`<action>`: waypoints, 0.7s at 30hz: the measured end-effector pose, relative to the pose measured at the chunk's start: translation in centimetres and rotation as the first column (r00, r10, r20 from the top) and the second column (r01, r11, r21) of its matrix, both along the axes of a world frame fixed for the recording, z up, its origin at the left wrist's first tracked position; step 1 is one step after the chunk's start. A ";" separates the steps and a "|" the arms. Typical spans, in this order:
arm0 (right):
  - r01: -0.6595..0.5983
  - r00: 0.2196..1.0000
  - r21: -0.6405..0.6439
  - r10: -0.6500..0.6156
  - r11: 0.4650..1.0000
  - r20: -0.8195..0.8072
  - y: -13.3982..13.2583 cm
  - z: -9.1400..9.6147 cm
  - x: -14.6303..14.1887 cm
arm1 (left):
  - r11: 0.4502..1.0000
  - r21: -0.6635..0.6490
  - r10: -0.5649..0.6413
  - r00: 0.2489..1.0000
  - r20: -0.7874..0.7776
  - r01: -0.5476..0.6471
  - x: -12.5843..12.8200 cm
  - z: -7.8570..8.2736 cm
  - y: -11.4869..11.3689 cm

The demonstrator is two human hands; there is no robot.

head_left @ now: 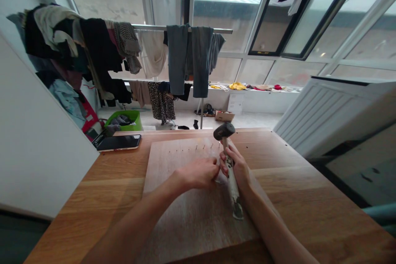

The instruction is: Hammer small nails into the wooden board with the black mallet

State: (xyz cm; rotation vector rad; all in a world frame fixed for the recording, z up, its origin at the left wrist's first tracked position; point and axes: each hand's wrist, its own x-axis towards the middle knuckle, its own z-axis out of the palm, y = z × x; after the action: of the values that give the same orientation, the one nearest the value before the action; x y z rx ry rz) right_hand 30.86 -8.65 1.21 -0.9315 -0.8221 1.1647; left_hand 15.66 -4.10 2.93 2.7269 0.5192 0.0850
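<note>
My right hand [239,167] is wrapped round the upper handle of a hammer [232,192], whose dark head [224,130] points away from me above the board's far edge. The handle is pale and worn. Beside it my left hand [199,173] is closed, fingers curled together over the board, and whatever they hold is hidden. A small clear, shiny thing [220,180], perhaps plastic, shows just below those fingers. Under both hands lies a pale wooden board [173,210]. Several thin nails [203,147] stand upright in a row near its far edge, with small dark marks continuing the row leftward.
The board rests on a wooden table [297,198]. A phone [119,143] lies at the table's far left corner. Beyond stand a drying rack with hanging clothes [177,60], a green basket [136,121] and a cardboard box [224,116]. White panels flank both sides.
</note>
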 end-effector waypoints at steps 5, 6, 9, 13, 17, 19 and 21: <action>-0.009 1.000 -0.010 0.009 1.000 0.008 0.0 0.0 0.0 | 0.998 -0.067 -0.015 1.000 0.015 0.016 -0.5 0.2 0.9; -0.007 1.000 -0.016 0.008 1.000 0.014 -0.1 0.0 -0.1 | 0.994 -0.112 0.013 0.998 0.066 -0.005 -0.8 0.3 1.4; -0.010 1.000 -0.026 0.011 1.000 0.029 -0.2 0.2 -0.3 | 0.948 -0.283 0.231 0.927 0.296 -0.146 -2.1 0.2 3.4; -0.022 0.999 -0.011 0.023 1.000 0.041 -0.5 0.4 -1.0 | 0.879 -0.379 0.446 0.782 0.435 -0.290 -4.3 -0.9 6.6; -0.007 0.993 0.009 0.006 1.000 0.119 -0.5 0.8 -1.8 | 0.824 -0.442 0.552 0.676 0.488 -0.354 -5.9 -2.7 8.3; -0.009 0.988 0.012 0.007 1.000 0.152 -0.3 1.2 -2.3 | 0.814 -0.446 0.571 0.649 0.502 -0.372 -6.1 -3.4 8.6; -0.023 0.988 0.013 0.021 1.000 0.155 -0.1 1.5 -2.9 | 0.809 -0.452 0.581 0.632 0.514 -0.376 -6.2 -3.8 8.7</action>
State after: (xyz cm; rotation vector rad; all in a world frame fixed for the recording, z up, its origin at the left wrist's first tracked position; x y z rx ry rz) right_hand 27.93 -8.71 2.73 -1.0124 -0.9671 1.1138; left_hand 9.48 4.58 -0.92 1.9893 0.9456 0.9540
